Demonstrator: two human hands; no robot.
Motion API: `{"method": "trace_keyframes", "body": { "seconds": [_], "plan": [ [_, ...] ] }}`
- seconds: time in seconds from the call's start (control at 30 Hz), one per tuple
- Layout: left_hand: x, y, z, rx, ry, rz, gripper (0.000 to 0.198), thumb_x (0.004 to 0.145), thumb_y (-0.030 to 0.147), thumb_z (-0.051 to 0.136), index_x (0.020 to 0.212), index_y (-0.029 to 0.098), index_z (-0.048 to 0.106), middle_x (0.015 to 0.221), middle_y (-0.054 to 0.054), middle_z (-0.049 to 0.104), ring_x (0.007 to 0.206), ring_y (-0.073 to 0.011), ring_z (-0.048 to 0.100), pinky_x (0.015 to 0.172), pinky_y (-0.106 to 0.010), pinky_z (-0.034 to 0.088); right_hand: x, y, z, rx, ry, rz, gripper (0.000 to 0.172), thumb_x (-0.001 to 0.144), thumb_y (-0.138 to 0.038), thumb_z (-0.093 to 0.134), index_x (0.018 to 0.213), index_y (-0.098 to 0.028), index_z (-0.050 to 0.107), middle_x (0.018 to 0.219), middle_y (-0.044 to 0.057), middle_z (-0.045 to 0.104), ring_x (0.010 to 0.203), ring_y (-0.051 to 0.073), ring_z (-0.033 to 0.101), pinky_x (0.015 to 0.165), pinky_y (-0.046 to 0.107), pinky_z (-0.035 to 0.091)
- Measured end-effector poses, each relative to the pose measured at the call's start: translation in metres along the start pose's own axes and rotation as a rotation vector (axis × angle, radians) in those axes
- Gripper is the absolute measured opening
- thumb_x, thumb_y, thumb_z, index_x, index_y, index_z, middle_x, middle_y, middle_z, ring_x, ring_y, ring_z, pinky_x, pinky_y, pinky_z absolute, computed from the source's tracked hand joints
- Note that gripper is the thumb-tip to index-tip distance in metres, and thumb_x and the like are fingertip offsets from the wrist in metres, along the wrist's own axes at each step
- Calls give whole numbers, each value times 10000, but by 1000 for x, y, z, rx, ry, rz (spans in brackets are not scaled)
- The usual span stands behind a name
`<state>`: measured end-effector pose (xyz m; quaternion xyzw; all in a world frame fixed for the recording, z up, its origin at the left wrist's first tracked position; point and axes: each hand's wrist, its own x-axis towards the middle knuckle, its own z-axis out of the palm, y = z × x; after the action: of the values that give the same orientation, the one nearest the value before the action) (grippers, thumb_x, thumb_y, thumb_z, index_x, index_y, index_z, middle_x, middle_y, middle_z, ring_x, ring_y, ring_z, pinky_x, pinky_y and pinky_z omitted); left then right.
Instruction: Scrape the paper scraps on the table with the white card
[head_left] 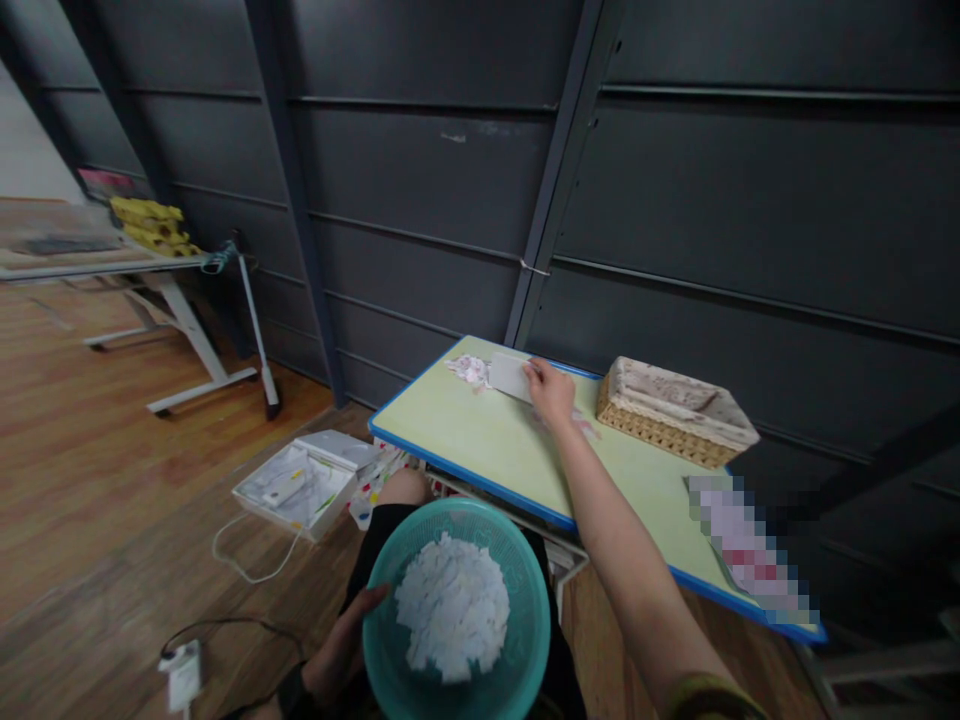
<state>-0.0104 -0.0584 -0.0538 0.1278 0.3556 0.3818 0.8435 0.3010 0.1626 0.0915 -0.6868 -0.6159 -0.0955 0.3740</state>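
Note:
On my lap rests a green plastic basket (pixel 531 640) with many small scraps of white paper (pixel 452 605) inside. My left hand (pixel 349 632) grips its left rim, thumb over the edge. Stretched out over the table (pixel 450 425), my right hand (pixel 551 388) pinches a flat whitish card (pixel 511 377) by its right end. Just left of the card lies a small heap of torn pale scraps (pixel 471 370). More flat pinkish pieces (pixel 585 423) lie to the right of the hand, partly hidden by it.
A lined wicker basket (pixel 660 430) stands at the table's back right, near a blurred-out packet (pixel 750 550). An open white box (pixel 300 485) and a power strip (pixel 182 675) with cables lie on the floor at left. A dark panelled wall (pixel 420 160) rises behind.

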Motion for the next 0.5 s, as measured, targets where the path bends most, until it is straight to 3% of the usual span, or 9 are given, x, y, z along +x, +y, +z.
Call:
{"method": "trace_keyframes", "body": {
  "seconds": [0.3, 0.5],
  "plan": [
    [-7, 5, 15, 3, -3, -1, 866, 613, 383, 743, 1380, 136, 424, 1134, -130, 703, 1186, -379, 528, 1021, -442, 390, -2, -4, -2, -22, -5, 1, 385, 892, -404, 423, 1120, -189, 646, 922, 99, 715, 835, 224, 640, 759, 299, 416],
    [-5, 5, 15, 5, 5, 19, 760, 614, 375, 741, 1301, 129, 528, 1119, -141, 710, 1185, -391, 524, 1030, -449, 377, -3, -6, -2, 3, 5, -10, 375, 890, -402, 432, 1110, -191, 651, 915, 97, 715, 816, 227, 642, 751, 301, 415]
  ]
}}
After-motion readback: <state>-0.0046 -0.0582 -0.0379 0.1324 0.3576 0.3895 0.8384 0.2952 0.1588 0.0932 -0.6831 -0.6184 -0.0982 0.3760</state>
